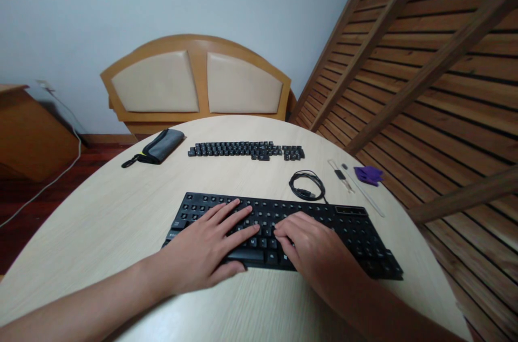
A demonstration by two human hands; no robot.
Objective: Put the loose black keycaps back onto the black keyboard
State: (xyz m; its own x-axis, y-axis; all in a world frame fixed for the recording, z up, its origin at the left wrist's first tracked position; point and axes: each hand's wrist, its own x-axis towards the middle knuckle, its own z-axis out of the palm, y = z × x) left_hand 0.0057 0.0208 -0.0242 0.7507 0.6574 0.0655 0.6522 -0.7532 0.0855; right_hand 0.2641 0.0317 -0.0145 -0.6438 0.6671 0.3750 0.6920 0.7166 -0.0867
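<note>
A black keyboard (259, 257) lies before me, with keycaps in its lower rows and bare key posts in much of the rest. My left hand (206, 242) rests flat across its left half, fingers spread, the thumb near the front edge. Over the middle keys, right of the letter L, my right hand (309, 237) is closed with thumb and fingers pinched together. What is between those fingertips, if anything, is hidden. Loose black keycaps (234, 149) stand in rows beyond the keyboard, with a smaller group (293, 152) beside them.
The keyboard's coiled cable (306, 185) sits behind it on the round table (109, 234). To the right are a wire keycap puller (340, 175), a thin white stick (364, 191) with a dark tip and a purple cloth (368, 175). A grey pouch (164, 146) lies at the back left.
</note>
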